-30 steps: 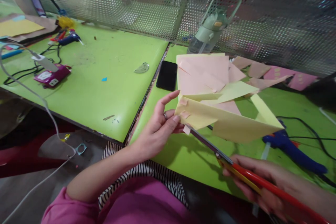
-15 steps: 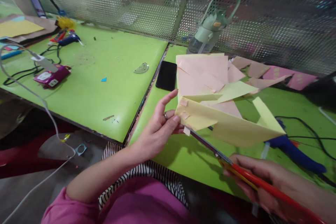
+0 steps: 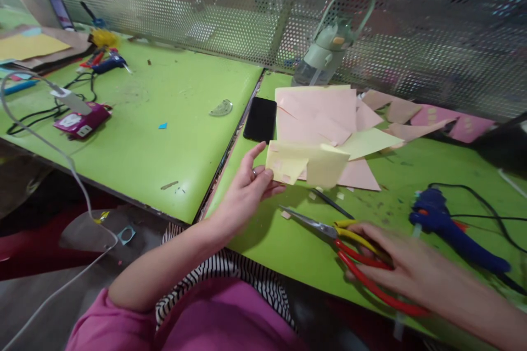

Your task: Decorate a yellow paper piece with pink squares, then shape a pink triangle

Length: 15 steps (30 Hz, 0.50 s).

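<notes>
My left hand (image 3: pixel 241 197) pinches the left end of a folded pale yellow paper (image 3: pixel 329 167) between thumb and fingers, just above the table. Small pink paper pieces are on that end of it. In my right hand (image 3: pixel 411 266) is a pair of scissors (image 3: pixel 323 228) with red and yellow handles, low over the table, tips pointing left. By the tips lies a tiny pink scrap (image 3: pixel 285 215). A thin dark stick (image 3: pixel 334 204) lies behind the scissors. Beyond the yellow paper are pink paper sheets (image 3: pixel 310 107), partly overlapped by other pieces.
A blue glue gun (image 3: pixel 461 238) with a black cord lies at the right. Behind the papers stands a green water bottle (image 3: pixel 325 55) against a perforated metal screen (image 3: pixel 230 16). A black phone (image 3: pixel 260 119) lies near the table seam. Farther left is a purple power adapter (image 3: pixel 82 120).
The scissors have come away from the yellow paper and dropped toward the table. The paper has shifted left, and its long right part no longer extends toward the glue gun.
</notes>
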### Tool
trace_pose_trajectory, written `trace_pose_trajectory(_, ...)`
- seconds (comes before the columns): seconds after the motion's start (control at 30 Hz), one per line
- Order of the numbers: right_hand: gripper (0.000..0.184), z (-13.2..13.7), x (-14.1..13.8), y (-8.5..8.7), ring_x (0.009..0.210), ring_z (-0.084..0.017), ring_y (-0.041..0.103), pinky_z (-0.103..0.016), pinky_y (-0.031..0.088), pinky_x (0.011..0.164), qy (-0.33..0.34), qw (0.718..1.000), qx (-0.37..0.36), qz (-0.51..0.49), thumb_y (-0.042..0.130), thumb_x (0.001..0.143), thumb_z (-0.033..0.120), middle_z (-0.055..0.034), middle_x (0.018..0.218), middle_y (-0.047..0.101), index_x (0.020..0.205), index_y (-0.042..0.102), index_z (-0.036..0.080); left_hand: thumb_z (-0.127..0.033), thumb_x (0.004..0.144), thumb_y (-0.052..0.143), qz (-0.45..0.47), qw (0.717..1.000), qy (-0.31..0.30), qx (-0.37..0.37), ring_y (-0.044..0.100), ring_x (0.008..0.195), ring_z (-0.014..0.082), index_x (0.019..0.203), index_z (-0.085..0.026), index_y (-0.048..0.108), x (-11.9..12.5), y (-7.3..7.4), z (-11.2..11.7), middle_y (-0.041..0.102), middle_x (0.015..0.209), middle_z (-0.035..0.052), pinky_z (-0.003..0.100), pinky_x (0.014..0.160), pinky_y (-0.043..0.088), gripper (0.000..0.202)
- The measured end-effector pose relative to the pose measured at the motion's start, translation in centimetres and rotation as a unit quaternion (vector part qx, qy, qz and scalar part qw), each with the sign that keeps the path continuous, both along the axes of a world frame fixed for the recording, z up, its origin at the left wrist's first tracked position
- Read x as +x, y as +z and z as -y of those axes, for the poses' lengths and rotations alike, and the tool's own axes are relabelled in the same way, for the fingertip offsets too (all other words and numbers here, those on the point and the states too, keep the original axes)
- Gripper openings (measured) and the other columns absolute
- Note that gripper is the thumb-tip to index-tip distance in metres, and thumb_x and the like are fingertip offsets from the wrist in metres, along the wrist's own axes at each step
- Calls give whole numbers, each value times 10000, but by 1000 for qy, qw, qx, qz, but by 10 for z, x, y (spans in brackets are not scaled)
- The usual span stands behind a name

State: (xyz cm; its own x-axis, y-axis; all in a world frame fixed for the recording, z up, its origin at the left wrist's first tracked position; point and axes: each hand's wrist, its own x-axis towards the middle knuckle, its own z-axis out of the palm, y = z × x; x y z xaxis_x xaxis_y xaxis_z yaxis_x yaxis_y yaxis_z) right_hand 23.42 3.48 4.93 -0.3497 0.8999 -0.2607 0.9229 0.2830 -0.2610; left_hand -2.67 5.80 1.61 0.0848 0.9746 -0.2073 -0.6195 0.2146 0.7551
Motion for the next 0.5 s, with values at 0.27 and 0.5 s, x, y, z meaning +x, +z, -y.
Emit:
trace_pose_trajectory(0.27,345,2,-14,15,1037,-301,660,-438,510,883,101,991,85,5,475,932,452,-113,1120,705,1115,654,221,-129,916,562,13,1000,0,-2,643,795,121,1389,-235,428,3,0,4,571,816,-16,316,839,573,503)
trace_pose_trajectory(0.5,159,-14,-83,20,736,-178,608,-305,484,649,27,933,316,-169,559,930,387,-27,820,624,918,578,229,-220,924,603,-17,998,-28,53,603,764,101,1413,-270,417,11,-3,17,539,783,-43,309,872,544,526)
